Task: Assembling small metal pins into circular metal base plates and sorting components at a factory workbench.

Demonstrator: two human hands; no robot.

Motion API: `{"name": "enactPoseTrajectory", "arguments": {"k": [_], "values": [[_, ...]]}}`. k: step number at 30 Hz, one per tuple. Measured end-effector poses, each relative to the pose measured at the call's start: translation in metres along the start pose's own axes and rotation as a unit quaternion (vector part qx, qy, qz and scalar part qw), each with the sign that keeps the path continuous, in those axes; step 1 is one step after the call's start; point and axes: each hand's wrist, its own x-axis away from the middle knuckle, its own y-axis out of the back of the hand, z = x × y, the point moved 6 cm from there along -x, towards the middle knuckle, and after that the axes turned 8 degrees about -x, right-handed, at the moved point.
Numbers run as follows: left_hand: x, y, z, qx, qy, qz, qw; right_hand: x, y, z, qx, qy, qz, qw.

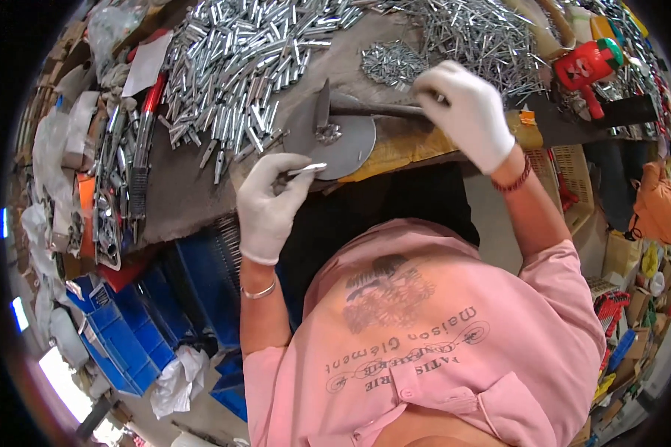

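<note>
My left hand [268,208], in a white glove, pinches a short silvery metal pin [308,169] between thumb and fingertips at the bench's front edge. My right hand [470,112], also gloved, is raised at the right with its fingers curled together. Anything inside those fingers is hidden. A hammer [376,106] rests with its head over a round grey metal plate [354,145], and its handle runs toward my right hand, passing out of sight behind it. Small shiny bits lie on the plate by the hammer head. Just beyond my right fingers is a small heap of short metal parts [393,64].
Large piles of metal tubes [253,59] and thin pins [477,37] cover the bench's far side. Tools, including a red-handled one [153,93], line the left. A red bottle with a green cap [585,65] stands right. Blue bins [123,339] sit below left.
</note>
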Motion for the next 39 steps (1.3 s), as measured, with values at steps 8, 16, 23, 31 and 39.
{"name": "enactPoseTrajectory", "arguments": {"k": [8,16,23,31,39], "values": [[-0.012,-0.012,0.0,-0.146,-0.132,-0.042,0.98,0.018,-0.045,0.054,-0.101,0.037,0.076,0.991],[-0.021,-0.014,-0.01,-0.224,-0.166,-0.051,0.959,0.008,-0.062,0.053,-0.1,0.082,0.096,0.987],[-0.025,-0.014,-0.02,-0.234,-0.172,-0.066,0.955,0.002,-0.067,0.055,-0.108,0.103,0.096,0.984],[-0.028,-0.015,-0.017,-0.233,-0.187,-0.065,0.952,-0.001,-0.069,0.053,-0.113,0.102,0.109,0.982],[-0.026,-0.015,-0.013,-0.222,-0.199,-0.071,0.952,-0.001,-0.074,0.055,-0.116,0.119,0.134,0.977]]}}
